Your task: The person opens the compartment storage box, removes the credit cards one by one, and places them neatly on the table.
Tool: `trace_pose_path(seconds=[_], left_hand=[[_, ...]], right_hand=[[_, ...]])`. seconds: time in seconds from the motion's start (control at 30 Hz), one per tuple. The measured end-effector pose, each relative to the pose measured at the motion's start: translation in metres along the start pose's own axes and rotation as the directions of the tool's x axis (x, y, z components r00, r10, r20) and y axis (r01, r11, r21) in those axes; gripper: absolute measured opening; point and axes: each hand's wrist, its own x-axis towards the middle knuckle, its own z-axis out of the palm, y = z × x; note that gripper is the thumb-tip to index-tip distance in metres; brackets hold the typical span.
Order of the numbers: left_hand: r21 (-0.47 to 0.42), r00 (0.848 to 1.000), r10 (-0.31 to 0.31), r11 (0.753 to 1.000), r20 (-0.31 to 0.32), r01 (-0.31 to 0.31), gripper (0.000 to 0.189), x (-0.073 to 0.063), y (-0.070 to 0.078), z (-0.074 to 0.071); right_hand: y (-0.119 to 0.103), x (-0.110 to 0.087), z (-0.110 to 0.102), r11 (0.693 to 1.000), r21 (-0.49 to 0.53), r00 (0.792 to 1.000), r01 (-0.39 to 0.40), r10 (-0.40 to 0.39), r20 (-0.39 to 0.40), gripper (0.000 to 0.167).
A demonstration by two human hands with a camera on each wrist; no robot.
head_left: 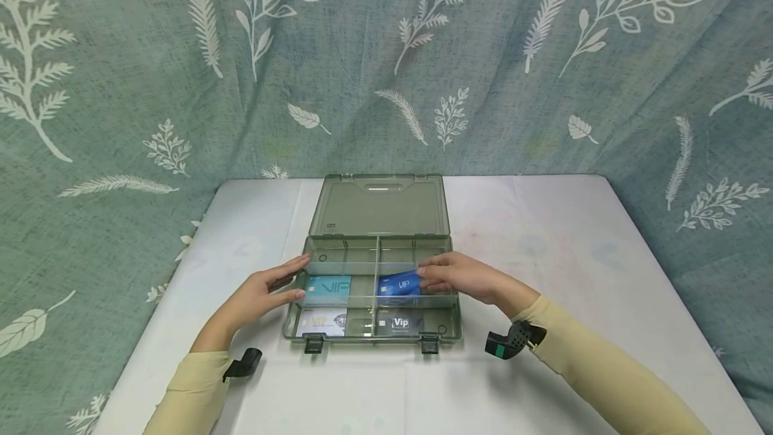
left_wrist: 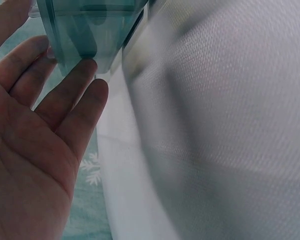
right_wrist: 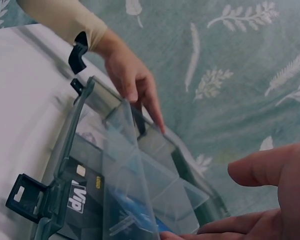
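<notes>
An organizer box (head_left: 374, 340) of translucent grey-green plastic lies with its lid (head_left: 380, 207) folded back. My left hand (head_left: 260, 297) rests fingertips and thumb against the box's left side, fingers fairly straight. Over the box's right side reaches my right hand (head_left: 461, 275), its fingertips at the right end of a blue VIP card (head_left: 398, 283) in the middle right compartment. That card sits slightly tilted. In the right wrist view, the thumb (right_wrist: 255, 167) stands apart from the fingers. A light-blue card (head_left: 328, 289) lies in the middle left compartment.
In the front row lie a white VIP card (head_left: 322, 321) on the left and a black Vip card (head_left: 400, 322) on the right. Clear dividers (head_left: 376, 254) separate the compartments. Two latches (head_left: 313, 344) hang at the front edge. Behind the white table (head_left: 531, 220) hangs a leaf-patterned curtain (head_left: 362, 39).
</notes>
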Motion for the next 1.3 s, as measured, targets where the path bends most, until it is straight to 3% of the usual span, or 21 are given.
trace_pose_path(seconds=[0.43,0.77,1.3], left_hand=[[0.003,1.000,0.000,1.000,0.001,0.000,0.068,0.000,0.000,0.000],[0.017,1.000,0.007,1.000,-0.003,-0.007,0.067,-0.001,-0.002,0.000],[0.019,1.000,-0.003,1.000,-0.008,0.003,0.068,0.000,-0.003,0.001]], right_hand=[[-0.007,0.008,0.009,0.996,-0.037,0.992,0.083,-0.086,-0.089,0.056],[0.001,0.028,0.024,0.970,-0.191,0.967,0.148,-0.183,-0.179,0.042],[0.004,0.039,0.034,0.967,-0.225,0.954,0.121,-0.176,-0.243,0.034]])
